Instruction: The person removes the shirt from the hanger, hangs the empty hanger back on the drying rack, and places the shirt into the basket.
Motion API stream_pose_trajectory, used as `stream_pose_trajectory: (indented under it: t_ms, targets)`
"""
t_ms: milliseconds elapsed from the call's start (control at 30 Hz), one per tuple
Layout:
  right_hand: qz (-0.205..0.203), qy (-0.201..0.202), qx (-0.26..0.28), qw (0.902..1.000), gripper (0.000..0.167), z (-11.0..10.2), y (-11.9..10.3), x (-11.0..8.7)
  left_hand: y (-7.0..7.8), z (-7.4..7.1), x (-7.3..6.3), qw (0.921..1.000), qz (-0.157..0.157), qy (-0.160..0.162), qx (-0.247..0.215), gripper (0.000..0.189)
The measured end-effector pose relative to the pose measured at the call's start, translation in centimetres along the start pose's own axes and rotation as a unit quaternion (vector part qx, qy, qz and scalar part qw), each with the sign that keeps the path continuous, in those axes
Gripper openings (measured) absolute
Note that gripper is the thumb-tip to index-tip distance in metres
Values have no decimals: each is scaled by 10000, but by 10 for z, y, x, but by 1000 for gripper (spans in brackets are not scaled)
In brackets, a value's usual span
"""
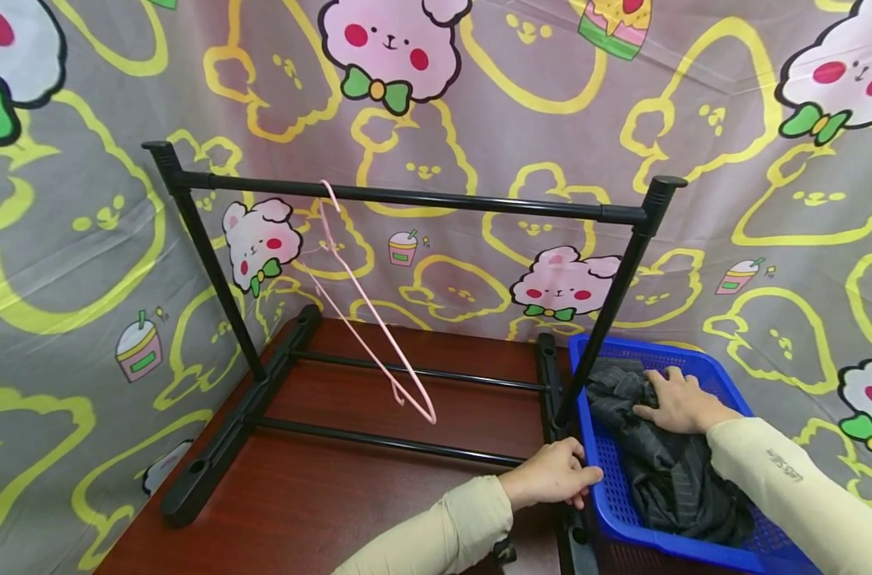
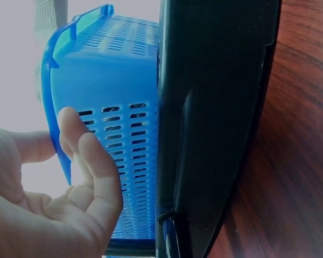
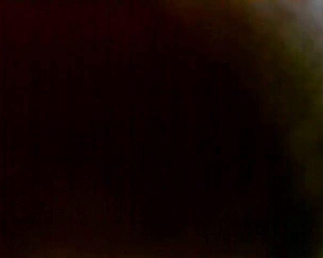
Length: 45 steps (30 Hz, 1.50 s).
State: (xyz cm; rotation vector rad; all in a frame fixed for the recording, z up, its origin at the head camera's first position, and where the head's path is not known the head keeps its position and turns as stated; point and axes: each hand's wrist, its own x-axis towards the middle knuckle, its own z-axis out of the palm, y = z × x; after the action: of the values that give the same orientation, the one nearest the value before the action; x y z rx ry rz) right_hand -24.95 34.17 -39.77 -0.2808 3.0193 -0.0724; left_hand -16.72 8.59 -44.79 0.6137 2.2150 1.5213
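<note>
At the right of the head view, a blue plastic basket (image 1: pixel 600 499) holds a crumpled dark striped garment (image 1: pixel 666 471). My right hand (image 1: pixel 680 402) rests on the upper part of the garment with its fingers spread. With thumb and curled fingers, my left hand (image 1: pixel 551 473) grips the basket's near left rim; the left wrist view shows the thumb at the rim (image 2: pixel 49 107) and the fingers against the slotted side wall (image 2: pixel 105 80). The right wrist view is almost wholly dark.
A black rack (image 1: pixel 414 196) stands on the reddish-brown table (image 1: pixel 350 495), left of the basket. From its top bar hangs a pink hanger (image 1: pixel 382 323). The rack's right foot (image 1: pixel 576 535) lies close along the basket. Patterned cloth (image 1: pixel 436 144) covers the back and sides.
</note>
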Motion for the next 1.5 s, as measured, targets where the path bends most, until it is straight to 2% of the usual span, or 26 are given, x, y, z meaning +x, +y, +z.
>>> stream_pose_trajectory:
  t_ms: [100,233,400,667,800,933,1067,1267,1400,1500]
  targets:
    - [4,-161,-86,9998,100,1,-7,-7,0,0,0,10000,-27,-39,61,16]
    - [-348,-503,-23,9981,109,4,-14,-12,1,-2,1,9999,-16,-82,82,16]
    - [-689,-1021,69,9924,109,14,-18,-14,1,-3,0,9997,-34,-111,216,17]
    - [-726,-1468,77,9865,98,31,-22,-11,2,-2,-2,9994,-88,-172,280,17]
    - [-740,-1476,428,9853,98,30,-22,-10,2,-1,-2,9995,-70,-166,276,17]
    - [-819,-1056,765,9881,102,21,-18,-17,2,-1,-1,9994,-44,-141,320,16]
    - [-725,-754,593,9927,111,9,-13,-30,2,-2,0,9993,-53,-114,361,16]
    - [-502,-1227,621,9892,133,3,-6,-49,3,-2,-2,9994,-58,-110,324,16]
    - [-450,-1586,801,9831,141,6,0,-51,3,-2,-3,9995,-30,-68,313,16]
    - [-472,-1685,918,9803,145,14,2,-51,4,-1,-3,9993,-16,-103,364,15]
